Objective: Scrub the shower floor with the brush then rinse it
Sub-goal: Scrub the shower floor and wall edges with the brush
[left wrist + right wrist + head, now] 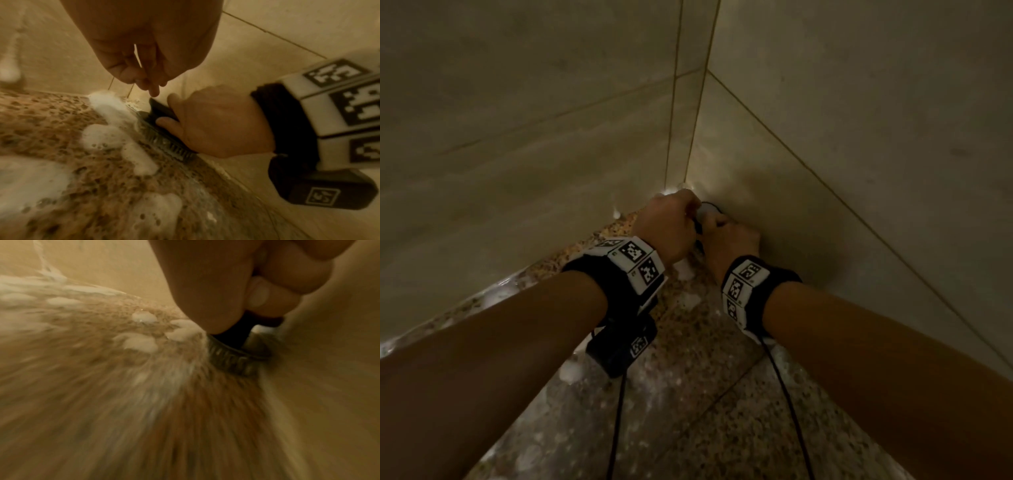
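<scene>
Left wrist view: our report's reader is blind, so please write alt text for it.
A right hand grips a black scrubbing brush, bristles on the speckled brown stone floor at the beige wall tile. White foam patches lie alongside; the left hand hangs above.

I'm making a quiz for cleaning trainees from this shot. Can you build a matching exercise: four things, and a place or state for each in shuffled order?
Things:
1. brush
2. foam
3. right hand
4. left hand

Places or states:
A. in white blobs on the speckled floor
B. grips the brush
C. fingers curled, fingertips just above the brush
D. bristles down where floor meets wall

Pairs: 1-D, 2-A, 3-B, 4-C
</scene>
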`<state>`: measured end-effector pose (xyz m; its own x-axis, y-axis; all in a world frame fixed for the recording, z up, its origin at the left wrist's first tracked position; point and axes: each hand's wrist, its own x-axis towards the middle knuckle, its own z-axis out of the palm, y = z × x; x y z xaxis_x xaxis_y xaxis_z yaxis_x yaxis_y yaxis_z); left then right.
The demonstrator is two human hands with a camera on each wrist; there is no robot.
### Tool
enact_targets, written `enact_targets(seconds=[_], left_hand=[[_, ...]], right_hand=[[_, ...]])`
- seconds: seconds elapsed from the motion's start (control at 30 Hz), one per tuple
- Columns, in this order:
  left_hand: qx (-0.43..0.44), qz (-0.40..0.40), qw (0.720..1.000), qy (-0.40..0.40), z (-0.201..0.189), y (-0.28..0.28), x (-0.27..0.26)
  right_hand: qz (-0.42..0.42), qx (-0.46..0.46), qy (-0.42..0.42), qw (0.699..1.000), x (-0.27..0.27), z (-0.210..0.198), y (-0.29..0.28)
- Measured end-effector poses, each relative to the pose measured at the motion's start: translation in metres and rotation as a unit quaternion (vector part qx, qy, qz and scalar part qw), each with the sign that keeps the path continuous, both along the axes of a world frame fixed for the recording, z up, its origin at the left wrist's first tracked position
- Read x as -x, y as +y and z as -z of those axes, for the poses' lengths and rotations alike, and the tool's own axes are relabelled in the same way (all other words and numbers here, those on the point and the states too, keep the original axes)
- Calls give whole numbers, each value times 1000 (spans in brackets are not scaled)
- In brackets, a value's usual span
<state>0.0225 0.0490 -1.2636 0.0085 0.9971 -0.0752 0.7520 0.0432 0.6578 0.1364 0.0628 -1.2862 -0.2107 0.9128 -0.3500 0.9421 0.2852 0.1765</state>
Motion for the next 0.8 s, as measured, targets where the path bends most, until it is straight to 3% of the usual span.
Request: enact_targets(seconds=[0.27, 0.47, 0.8], left_hand=[[-63, -36, 997, -2, 12, 7, 19], [6, -15, 1000, -1, 13, 11, 12], [98, -1, 995, -23, 2, 26, -5]], right_hand=[[24, -23, 30, 999, 49, 9, 43], [1, 5, 26, 1000, 40, -1, 47], [33, 41, 99, 994, 14, 9, 38]])
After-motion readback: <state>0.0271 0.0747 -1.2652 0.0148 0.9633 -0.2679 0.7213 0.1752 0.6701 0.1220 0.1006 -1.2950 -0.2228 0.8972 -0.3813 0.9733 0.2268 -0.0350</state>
